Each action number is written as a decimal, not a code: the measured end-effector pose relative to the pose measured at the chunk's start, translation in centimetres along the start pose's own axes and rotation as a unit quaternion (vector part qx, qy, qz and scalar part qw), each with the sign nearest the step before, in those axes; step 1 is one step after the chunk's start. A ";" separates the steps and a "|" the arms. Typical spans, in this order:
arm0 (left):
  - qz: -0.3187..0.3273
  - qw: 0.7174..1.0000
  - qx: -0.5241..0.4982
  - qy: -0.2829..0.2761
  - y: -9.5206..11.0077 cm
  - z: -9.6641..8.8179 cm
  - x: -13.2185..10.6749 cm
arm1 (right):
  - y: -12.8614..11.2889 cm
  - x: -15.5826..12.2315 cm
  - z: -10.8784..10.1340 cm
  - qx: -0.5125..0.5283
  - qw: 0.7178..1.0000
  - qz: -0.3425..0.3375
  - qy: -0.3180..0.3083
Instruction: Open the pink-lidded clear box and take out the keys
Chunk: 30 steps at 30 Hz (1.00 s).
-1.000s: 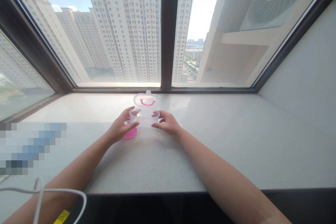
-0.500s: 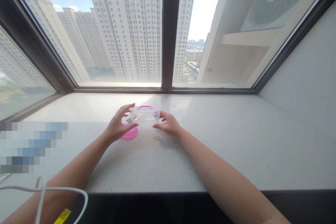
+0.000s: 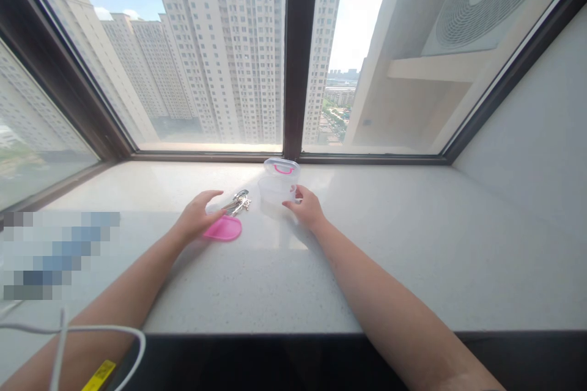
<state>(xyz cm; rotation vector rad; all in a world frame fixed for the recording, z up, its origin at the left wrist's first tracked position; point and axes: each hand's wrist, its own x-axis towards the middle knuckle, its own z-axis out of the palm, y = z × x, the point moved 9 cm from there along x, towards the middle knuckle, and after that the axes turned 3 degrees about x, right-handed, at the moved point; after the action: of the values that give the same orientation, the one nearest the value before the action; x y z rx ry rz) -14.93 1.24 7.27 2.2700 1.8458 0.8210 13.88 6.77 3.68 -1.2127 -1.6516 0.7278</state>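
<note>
A clear plastic box stands on the white sill near the window. Its clear lid, with a pink handle, shows at the top towards the back; I cannot tell how it is joined. My right hand grips the box's right side, thumb in front. To the left, my left hand is open with thumb and fingers apart, holding nothing. Just right of it lies a bunch of shiny metal pieces, looking like keys. A flat pink plastic piece with a raised rim lies in front of them.
White cable loops with a yellow tag hang over my left forearm. A blurred-out patch covers something on the left. Dark window frames border the sill behind, and a white wall stands at the right.
The box has moved right and back, away from the metal pieces, which now show fully. My left hand has let go of it and drawn left; my right hand stays on it.
</note>
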 end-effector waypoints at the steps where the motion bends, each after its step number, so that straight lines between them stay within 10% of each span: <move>1: -0.005 1.000 0.005 -0.017 -0.3 0.4 0.0 | -0.1 0.0 0.1 -0.002 1.000 -0.006 -0.005; 8: -0.007 0.996 0.010 -0.086 0.0 2.6 -0.6 | -0.4 0.3 0.7 -0.020 0.999 -0.032 -0.038; 30: 0.027 0.997 0.028 -0.067 2.2 4.4 -0.7 | 0.0 0.4 1.8 -0.028 0.996 -0.029 -0.074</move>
<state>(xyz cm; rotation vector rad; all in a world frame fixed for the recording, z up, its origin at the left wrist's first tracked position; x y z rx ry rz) -11.03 1.12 4.18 2.3540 1.7778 0.6152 12.18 7.25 3.09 -1.1684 -1.8328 0.7541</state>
